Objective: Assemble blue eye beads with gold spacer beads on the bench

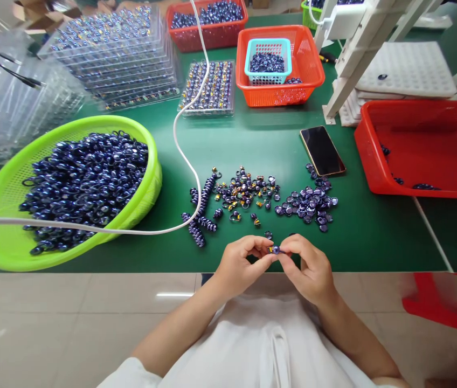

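At the table's front edge, my left hand (241, 264) and my right hand (310, 269) meet, thumbs and fingertips pinching one small dark blue piece (276, 249) with a yellow part on its left side. Just beyond them lies a loose pile of dark pieces with gold and yellow parts (247, 188). Stacked dark rings (206, 199) form short rows left of that pile. Flat, shiny dark caps (309, 205) are heaped to its right. A single dark cap (268, 235) rests right by my fingertips.
A green basket (153, 178) of dark rings stands left, crossed by a white cable (180, 153). A phone (323, 151) lies behind the caps. Red bin (422, 186) at right; orange basket (261, 97), filled clear tray (208, 89) and stacked trays (131, 70) at the back.
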Tool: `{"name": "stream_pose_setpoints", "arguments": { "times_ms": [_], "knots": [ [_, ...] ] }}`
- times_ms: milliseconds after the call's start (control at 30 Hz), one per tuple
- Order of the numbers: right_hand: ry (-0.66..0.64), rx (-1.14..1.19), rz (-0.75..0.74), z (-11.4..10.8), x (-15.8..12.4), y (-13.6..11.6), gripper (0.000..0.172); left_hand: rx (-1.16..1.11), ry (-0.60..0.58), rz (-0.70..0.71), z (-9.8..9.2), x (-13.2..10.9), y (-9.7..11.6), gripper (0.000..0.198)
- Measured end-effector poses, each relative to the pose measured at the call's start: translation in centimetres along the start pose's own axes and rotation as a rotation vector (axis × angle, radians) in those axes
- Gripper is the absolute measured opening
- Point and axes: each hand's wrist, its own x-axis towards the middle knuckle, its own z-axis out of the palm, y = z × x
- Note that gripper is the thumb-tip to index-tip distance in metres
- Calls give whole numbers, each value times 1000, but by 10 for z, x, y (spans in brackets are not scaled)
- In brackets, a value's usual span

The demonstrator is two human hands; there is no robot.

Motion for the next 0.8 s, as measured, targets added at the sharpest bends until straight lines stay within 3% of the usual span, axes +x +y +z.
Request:
{"name": "stream_pose_setpoints", "arguments": {
  "times_ms": [133,233,367,533,667,800],
  "knots": [
    [56,12,148,0,-2,4,6,63,-4,86,-2,0,1,16],
    [54,60,156,2,-7,6,7,135,60,131,-3,1,1,16],
    [10,222,193,2,-8,7,12,263,70,220,-3,0,2,13],
    [-80,309,315,-1,-2,1,25,393,50,432,-2,-2,4,11],
    [-108,212,375,0,5,-8,16,444,45,578,-1,-3,3,21],
    [-152,276,410,1,9,-10,12,466,41,591,-2,-2,2,21]
  ]
}}
